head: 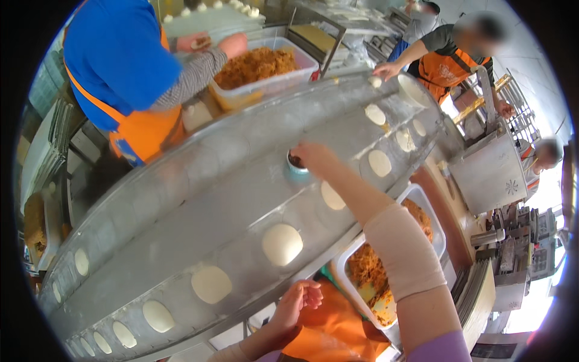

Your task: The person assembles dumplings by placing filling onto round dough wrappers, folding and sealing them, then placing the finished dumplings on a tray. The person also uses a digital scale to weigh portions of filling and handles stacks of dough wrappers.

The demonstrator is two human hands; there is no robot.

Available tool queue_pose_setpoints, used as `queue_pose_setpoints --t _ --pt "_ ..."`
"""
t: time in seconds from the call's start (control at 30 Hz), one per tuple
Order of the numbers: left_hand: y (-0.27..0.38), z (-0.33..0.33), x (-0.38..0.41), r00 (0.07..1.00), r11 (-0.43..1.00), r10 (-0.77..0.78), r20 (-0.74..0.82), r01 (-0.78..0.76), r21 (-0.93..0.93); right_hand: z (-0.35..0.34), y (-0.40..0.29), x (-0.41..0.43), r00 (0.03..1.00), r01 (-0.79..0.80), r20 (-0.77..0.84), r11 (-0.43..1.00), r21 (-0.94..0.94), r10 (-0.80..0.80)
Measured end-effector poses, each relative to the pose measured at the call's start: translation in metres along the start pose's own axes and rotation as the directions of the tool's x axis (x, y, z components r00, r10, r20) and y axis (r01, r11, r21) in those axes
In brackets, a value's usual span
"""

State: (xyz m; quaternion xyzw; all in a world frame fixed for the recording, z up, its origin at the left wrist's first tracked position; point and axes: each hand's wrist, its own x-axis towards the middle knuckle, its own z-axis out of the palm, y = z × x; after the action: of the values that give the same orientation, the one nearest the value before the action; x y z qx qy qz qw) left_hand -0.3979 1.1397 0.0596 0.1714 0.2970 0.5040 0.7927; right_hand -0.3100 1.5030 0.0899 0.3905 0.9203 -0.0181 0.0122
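Note:
My right hand (312, 156) reaches over the metal worktable, its fingers at the mouth of a small light-blue bowl (297, 169) of dark reddish filling; the fingertips are partly hidden. Near the table's front edge, above an orange apron (334, 321), my left hand (301, 298) is held with curled fingers and nothing visible in it. Flat round dough wrappers lie in a row along the near side: one (282, 245) nearest between the hands, another (211, 284) to its left, and one (334, 196) partly behind my right forearm. Several more continue to both ends.
A plastic tub of orange-brown shredded filling (368, 271) stands below the near edge, partly under my right arm. Another tub (312, 68) is across the table beside a co-worker in blue (117, 59). A second co-worker (448, 63) reaches to the far right end, near a metal machine (491, 167).

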Motion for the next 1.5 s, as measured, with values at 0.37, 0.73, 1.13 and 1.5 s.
queue_pose_setpoints --t 0.37,0.73,1.13,1.5 --pt "0.0 0.007 -0.005 0.997 0.997 -0.076 0.031 0.075 0.031 -0.002 0.011 0.008 0.952 -0.219 -0.037 0.761 0.61 0.304" --pt "0.008 0.007 -0.008 0.995 0.995 -0.095 0.011 0.095 0.039 -0.013 0.018 -0.011 0.868 -0.202 0.22 -0.087 0.975 0.444" --pt "-0.047 -0.029 0.013 0.945 0.975 -0.222 0.238 0.22 0.034 -0.127 0.046 -0.338 0.692 -0.035 0.27 -0.342 0.939 0.67" --pt "-0.098 -0.038 0.037 0.577 0.745 -0.664 0.476 0.561 0.361 0.006 0.061 -0.711 -0.075 0.078 0.344 -0.339 0.938 0.936"
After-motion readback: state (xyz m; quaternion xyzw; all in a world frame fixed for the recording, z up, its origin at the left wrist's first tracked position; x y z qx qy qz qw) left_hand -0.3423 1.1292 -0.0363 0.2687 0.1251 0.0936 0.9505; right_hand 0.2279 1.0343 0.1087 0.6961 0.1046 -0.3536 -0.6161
